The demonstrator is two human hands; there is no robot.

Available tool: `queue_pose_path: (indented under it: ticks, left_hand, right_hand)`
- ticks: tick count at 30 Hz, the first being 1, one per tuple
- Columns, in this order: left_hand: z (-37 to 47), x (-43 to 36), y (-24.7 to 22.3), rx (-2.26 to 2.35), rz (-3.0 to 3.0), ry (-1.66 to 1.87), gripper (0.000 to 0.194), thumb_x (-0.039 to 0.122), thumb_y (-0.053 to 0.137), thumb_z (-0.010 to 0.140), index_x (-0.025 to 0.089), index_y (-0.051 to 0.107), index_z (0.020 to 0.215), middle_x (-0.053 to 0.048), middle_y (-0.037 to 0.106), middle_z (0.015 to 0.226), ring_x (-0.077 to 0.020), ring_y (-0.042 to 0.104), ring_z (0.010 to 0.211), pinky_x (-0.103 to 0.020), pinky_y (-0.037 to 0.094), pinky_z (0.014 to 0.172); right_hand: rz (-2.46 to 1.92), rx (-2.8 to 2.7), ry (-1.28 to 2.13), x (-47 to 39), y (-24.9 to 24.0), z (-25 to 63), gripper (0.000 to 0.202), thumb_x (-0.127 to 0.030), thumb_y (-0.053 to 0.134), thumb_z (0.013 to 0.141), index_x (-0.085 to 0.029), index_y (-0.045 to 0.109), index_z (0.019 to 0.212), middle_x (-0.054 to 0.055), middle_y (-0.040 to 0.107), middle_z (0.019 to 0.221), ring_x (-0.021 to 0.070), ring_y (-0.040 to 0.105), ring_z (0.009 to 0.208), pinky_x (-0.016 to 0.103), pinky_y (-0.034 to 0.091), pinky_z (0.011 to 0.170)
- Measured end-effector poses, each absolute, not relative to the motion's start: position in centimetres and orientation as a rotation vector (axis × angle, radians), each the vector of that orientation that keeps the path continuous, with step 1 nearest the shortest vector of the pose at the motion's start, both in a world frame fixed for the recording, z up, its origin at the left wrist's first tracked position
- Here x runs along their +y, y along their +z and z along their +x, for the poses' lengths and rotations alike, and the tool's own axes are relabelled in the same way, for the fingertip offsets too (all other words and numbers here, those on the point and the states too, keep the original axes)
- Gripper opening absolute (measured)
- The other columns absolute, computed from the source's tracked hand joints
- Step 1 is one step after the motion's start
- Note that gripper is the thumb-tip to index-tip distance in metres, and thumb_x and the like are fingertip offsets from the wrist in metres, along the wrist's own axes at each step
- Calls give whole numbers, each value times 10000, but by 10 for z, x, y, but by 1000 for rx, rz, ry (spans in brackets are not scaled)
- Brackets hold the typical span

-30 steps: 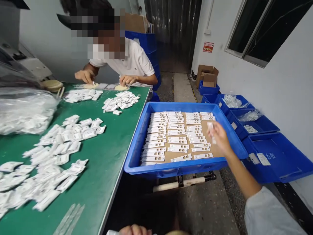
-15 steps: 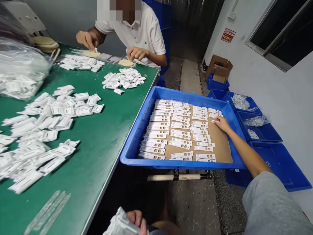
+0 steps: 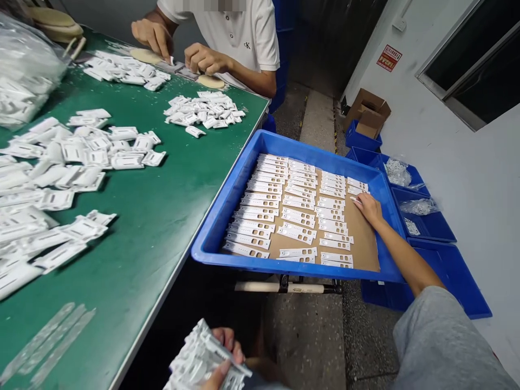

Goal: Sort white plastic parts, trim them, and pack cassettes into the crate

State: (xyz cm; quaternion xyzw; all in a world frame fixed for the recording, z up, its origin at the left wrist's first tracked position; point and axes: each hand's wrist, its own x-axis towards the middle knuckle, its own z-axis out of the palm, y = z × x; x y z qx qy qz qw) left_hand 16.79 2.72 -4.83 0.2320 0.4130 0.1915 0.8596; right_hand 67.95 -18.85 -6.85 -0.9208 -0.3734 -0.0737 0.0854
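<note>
While pinching a white strip (image 3: 356,200) between thumb and fingertips of the right hand (image 3: 369,210), extended over bare cardboard (image 3: 361,246) at the 3 o'clock side of the blue tray (image 3: 244,261). Held out at that hand's 10 o'clock; cannot tell if touching the cardboard. Just beside, at the held strip's 12 o'clock, a few laid strips (image 3: 357,184); near, at 9 o'clock, the next column (image 3: 331,205). At the tray's 7 o'clock, outside it, fingers of the left hand (image 3: 236,351) curled round a bunch of white pieces (image 3: 195,355), thumb pressed on; mostly at that hand's 9 o'clock, too jumbled to count. At the tray's 9 o'clock, a green table (image 3: 162,227) with heaped white parts (image 3: 81,157); at 11 o'clock, a co-worker's hands (image 3: 206,58).
</note>
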Motion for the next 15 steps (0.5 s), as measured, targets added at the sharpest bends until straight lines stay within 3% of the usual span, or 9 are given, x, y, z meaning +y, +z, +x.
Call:
queue_pose_path:
  ticks: [4, 11, 15]
  left_hand:
    - [169, 26, -47, 867, 468, 421, 531, 267, 994, 301, 185, 520, 525, 49, 534, 507, -102, 513, 377, -217, 499, 394]
    - [167, 28, -38, 973, 508, 398, 533, 238, 990, 263, 184, 567, 582, 31, 578, 513, -149, 580, 450, -214, 491, 415]
    - [169, 19, -7, 1141, 563, 360, 585, 298, 986, 352, 172, 700, 847, -39, 727, 739, -255, 705, 704, -276, 598, 564]
  right_hand:
    - [-2744, -1158, -222, -194, -64, 678, 201, -370, 566, 918, -197, 657, 965, 127, 659, 1064, 277, 590, 1003, 371, 466, 849]
    - [-2772, -1162, -192, -188, -71, 689, 244, -379, 577, 952, -159, 640, 1035, 57, 660, 1048, 189, 625, 951, 395, 509, 863]
    - [-2788, -1186, -188, -185, -73, 693, 245, -368, 592, 949, -157, 641, 1064, 61, 660, 1083, 198, 631, 996, 417, 521, 888]
